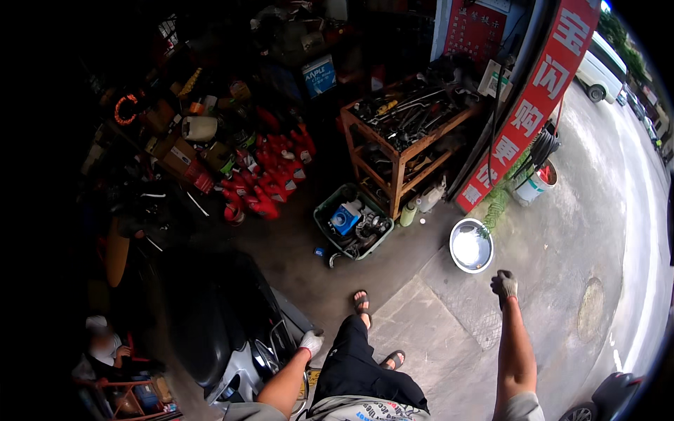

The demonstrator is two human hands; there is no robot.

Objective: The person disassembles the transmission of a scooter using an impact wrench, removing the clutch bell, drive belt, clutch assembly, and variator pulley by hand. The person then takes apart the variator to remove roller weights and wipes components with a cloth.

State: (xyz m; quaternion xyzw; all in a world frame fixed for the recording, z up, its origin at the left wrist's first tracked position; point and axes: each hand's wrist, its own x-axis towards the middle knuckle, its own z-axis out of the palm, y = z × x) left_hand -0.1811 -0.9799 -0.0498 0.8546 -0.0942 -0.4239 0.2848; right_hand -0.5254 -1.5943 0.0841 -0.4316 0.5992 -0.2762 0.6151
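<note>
Head view: scooter sits left of the left fingers, seemingly touching.

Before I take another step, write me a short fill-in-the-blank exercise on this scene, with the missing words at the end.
1. The left hand, at the dark-seated scooter, and the right hand both wear ____.
2. Of these two, the one nearer the round metal basin is the ____.
3. The box in the green tub is mostly ____.
4. Behind its white characters, the tall sign is ____.

Missing words: gloves; right; blue; red.
</note>
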